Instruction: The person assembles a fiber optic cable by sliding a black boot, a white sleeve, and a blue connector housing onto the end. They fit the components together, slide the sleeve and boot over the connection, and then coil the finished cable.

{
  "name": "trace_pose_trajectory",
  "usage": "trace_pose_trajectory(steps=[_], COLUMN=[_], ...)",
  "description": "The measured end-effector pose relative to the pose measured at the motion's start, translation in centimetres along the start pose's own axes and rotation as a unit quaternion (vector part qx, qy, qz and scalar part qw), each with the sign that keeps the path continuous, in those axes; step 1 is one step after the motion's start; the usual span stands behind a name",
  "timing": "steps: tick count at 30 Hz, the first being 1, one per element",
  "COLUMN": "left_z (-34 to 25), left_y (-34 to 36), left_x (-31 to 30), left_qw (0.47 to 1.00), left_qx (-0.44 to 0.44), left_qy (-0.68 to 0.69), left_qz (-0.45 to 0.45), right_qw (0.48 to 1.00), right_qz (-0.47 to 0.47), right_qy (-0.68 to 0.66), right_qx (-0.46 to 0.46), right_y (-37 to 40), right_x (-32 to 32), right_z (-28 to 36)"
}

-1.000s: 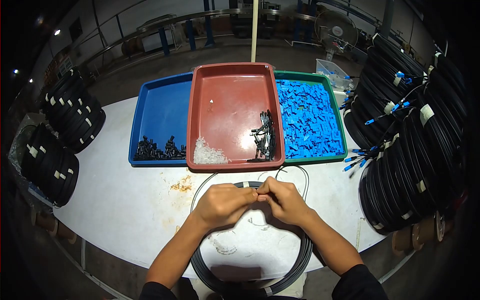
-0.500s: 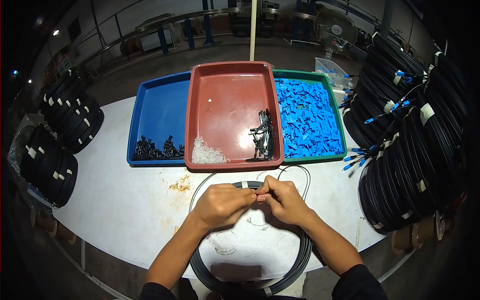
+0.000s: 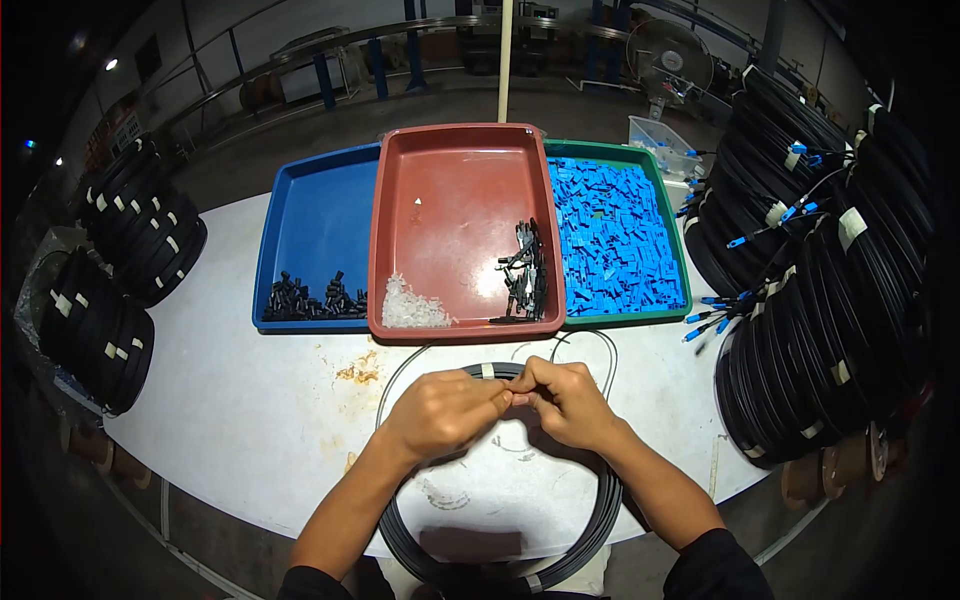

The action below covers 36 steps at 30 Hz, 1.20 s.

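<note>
My left hand (image 3: 445, 408) and my right hand (image 3: 567, 400) meet fingertip to fingertip over the far side of a coil of black cable (image 3: 398, 535). Both are closed in a pinch. Whatever sits between the fingertips is too small and covered to make out. The coil lies at the table's near edge, bound with pale tape (image 3: 489, 371) at its far side. A loose loop of thin cable (image 3: 612, 350) curves out beyond my hands toward the trays.
Ahead stand a blue tray (image 3: 320, 210) of black sleeves, a red tray (image 3: 465, 190) with clear pieces and black parts, and a green tray (image 3: 680, 230) of blue connectors (image 3: 615, 240). Stacked cable coils rise at left (image 3: 150, 230) and right (image 3: 800, 370). The white table (image 3: 230, 400) shows stains.
Both hands stay pinched together at nearly the same spot, with only a slight shift of the fingers. The whole view has moved a touch; the coil and trays stay put.
</note>
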State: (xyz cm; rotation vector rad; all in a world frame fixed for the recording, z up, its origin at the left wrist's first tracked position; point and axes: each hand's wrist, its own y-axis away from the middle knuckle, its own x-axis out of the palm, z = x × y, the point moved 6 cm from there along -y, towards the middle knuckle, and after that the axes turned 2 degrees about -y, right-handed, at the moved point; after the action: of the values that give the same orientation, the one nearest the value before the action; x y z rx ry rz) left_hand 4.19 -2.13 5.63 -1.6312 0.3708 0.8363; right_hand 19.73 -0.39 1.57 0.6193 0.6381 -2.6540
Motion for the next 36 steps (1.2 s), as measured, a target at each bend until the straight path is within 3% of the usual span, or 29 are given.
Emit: trace_pose_trajectory(steps=[1,2,4,8,10,20,22,23,25,27,29,30,31,32,33,36], left_z=[-0.1,0.8,2.3,2.7,2.0,1.8,0.5,0.5,-1.0,-0.7,0.8,1.5,1.3,1.9,2.4,2.2], left_y=[0.0,0.0,0.8,0.8,0.1,0.4,-0.2,-0.4,-0.8,-0.5,0.2,0.3,0.3,0.5,0.8,0.5], left_x=[-0.1,-0.2,0.2,0.0,-0.7,-0.3,-0.6,-0.7,-0.8,-0.7,-0.7,-0.6,-0.6,-0.3,0.0,-0.1], left_qw=[1.0,0.993,0.946,0.923,0.943,0.954,0.994,0.994,0.999,0.999,0.993,0.982,0.982,0.959,0.928,0.919], left_qx=[0.0,-0.089,-0.258,-0.308,-0.246,-0.212,-0.068,-0.069,0.036,0.038,-0.076,-0.133,-0.134,-0.213,-0.289,-0.313], left_qy=[0.0,0.071,0.191,0.225,0.212,0.2,0.08,0.081,-0.023,-0.023,0.083,0.129,0.128,0.179,0.23,0.238], left_qz=[0.0,-0.014,-0.042,-0.054,-0.077,-0.068,-0.034,-0.033,-0.015,-0.026,-0.025,-0.044,-0.045,-0.049,-0.052,-0.03], right_qw=[0.998,0.999,0.963,0.939,0.944,0.93,0.961,0.961,0.999,0.998,0.996,0.996,0.982,0.956,0.957,0.927], right_qz=[-0.016,-0.014,-0.033,-0.058,-0.082,-0.057,-0.014,-0.014,-0.011,-0.004,-0.023,-0.02,-0.034,-0.049,-0.048,-0.051], right_qy=[0.014,0.013,0.149,0.198,0.168,0.212,0.156,0.155,-0.049,-0.07,0.005,0.004,0.073,0.141,0.141,0.222], right_qx=[-0.051,-0.051,-0.222,-0.276,-0.27,-0.294,-0.228,-0.227,0.011,0.006,-0.088,-0.088,-0.171,-0.252,-0.251,-0.298], right_y=[0.0,-0.1,0.0,0.3,0.5,0.5,0.2,0.3,-0.1,-0.2,-0.1,-0.2,-0.2,0.1,0.2,0.5], right_x=[-0.1,-0.1,-0.4,-0.7,-1.0,-0.7,-0.6,-0.5,-0.7,-0.4,-0.3,-0.3,-0.5,-0.6,-0.7,-0.6], right_z=[0.5,0.6,2.9,4.1,4.1,4.2,3.2,3.3,0.6,0.0,1.7,1.8,2.8,3.8,3.9,4.8])
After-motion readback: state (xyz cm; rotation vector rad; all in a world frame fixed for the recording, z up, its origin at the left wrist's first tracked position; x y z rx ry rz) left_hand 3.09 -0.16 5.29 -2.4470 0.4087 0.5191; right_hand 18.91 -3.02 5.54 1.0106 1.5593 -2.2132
